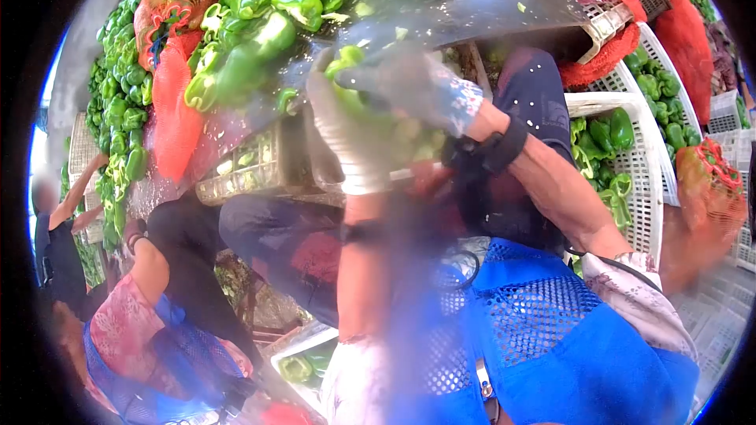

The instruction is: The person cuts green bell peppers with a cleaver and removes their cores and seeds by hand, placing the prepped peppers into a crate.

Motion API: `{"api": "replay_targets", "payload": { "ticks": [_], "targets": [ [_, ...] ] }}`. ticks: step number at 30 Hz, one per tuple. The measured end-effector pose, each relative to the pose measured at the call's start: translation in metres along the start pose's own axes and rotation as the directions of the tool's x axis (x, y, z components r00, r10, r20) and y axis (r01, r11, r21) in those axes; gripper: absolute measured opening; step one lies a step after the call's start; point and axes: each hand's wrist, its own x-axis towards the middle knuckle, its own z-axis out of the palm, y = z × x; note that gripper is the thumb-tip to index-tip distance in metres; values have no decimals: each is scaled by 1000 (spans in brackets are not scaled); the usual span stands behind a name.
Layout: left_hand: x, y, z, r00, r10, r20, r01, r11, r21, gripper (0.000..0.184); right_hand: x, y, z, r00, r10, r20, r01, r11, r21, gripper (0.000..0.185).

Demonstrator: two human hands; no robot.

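My left hand (346, 130), in a pale work glove, is closed around a green bell pepper (345, 59) in front of my lap. Over the same pepper lies my right hand (417, 90), in a grey glove with a flowered cuff; its curled fingers press on the pepper's side. Motion and a smear on the lens blur both hands, so any small tool between them cannot be made out. Just beyond them, a heap of cut green peppers (272, 35) lies on a wet, dark work surface (472, 4) scattered with pale seeds and scraps.
A white crate (647, 165) holding green peppers stands at my right. Red mesh sacks (175, 106) hang at the left and stand at the right edge. A plastic basket (244, 161) sits below the surface. Close on my left sits a co-worker (142, 323); another person (59, 228) is farther off.
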Motion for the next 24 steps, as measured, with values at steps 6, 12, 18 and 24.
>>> {"api": "replay_targets", "payload": {
  "ticks": [6,12,18,24],
  "targets": [
    [1,-13,-2,880,-470,64,417,703,-576,47,-8,15,6,988,-141,-70,154,955,252,32],
    [-1,-6,-17,784,-544,299,511,290,-809,54,-20,26,-3,890,-382,-249,409,910,66,47],
    [2,-15,16,895,-415,166,446,802,-398,44,-9,63,-10,782,-586,-213,504,795,-336,66],
    [27,21,9,864,-502,33,477,795,-375,39,-29,43,-74,820,-224,-527,359,918,169,54]
  ]
}}
